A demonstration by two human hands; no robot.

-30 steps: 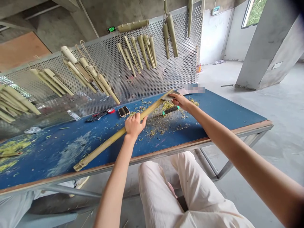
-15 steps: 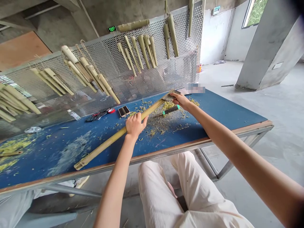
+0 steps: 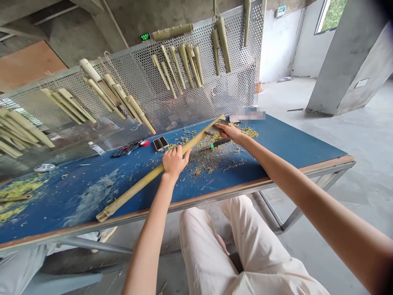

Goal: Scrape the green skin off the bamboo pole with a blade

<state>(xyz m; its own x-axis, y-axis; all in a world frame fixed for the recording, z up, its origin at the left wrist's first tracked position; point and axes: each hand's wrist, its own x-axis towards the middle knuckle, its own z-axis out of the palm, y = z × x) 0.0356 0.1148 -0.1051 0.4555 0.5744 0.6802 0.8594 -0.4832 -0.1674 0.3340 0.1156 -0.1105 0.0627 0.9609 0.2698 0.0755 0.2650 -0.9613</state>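
A long bamboo pole (image 3: 136, 182) lies slanted over the blue table, its near-left end at the front edge. My left hand (image 3: 175, 160) is wrapped around the pole near its middle. My right hand (image 3: 229, 132) pinches a grey sheet of sandpaper (image 3: 211, 129), which rests against the pole just below its far end. Beneath my right hand lies a tool with a black handle and green ends (image 3: 220, 142), partly hidden by the hand. Curly yellow-green shavings (image 3: 202, 170) are scattered around it.
On the blue table (image 3: 294, 143) are a phone (image 3: 160, 143), a red tape roll (image 3: 144, 143) beside dark tools, a small bottle (image 3: 96, 148) and a shavings pile (image 3: 21, 190). Bamboo pieces (image 3: 186, 61) hang on a perforated metal panel behind. Another person's leg shows beneath the table at left.
My right hand and the sandpaper have slid slightly down along the pole, uncovering its far end. The hand now covers more of the black-handled tool. My left hand stays in place.
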